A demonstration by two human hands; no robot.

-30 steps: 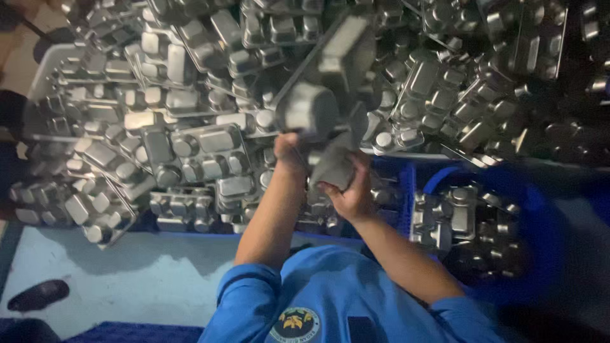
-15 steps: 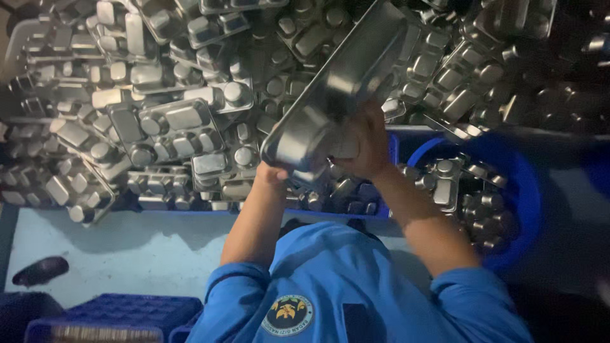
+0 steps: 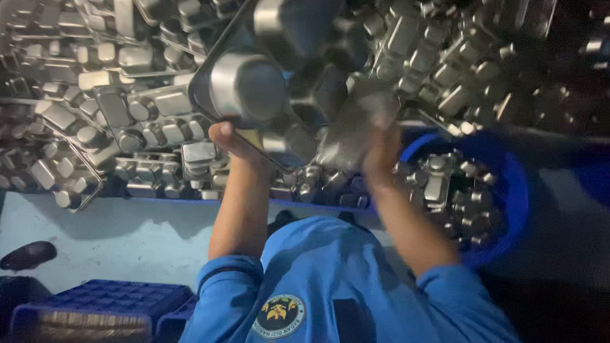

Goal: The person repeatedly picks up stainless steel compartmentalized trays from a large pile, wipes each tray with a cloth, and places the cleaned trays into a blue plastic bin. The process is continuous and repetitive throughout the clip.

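- Gripping noted: steel tray [image 3: 267, 82] pinched at its rim by left hand [image 3: 229, 136].
- Right hand [image 3: 381, 149]: blurred, grasp untellable.
- Tray judged stiff, light, slippery; rim offers best hold.

Pale floor [image 3: 127, 241] — blue crate [image 3: 108, 305]; blue tub [image 3: 515, 190].

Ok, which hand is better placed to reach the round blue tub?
Probably the right hand: it sits beside the blue tub, while the left hand grips the raised compartment tray by its edge.
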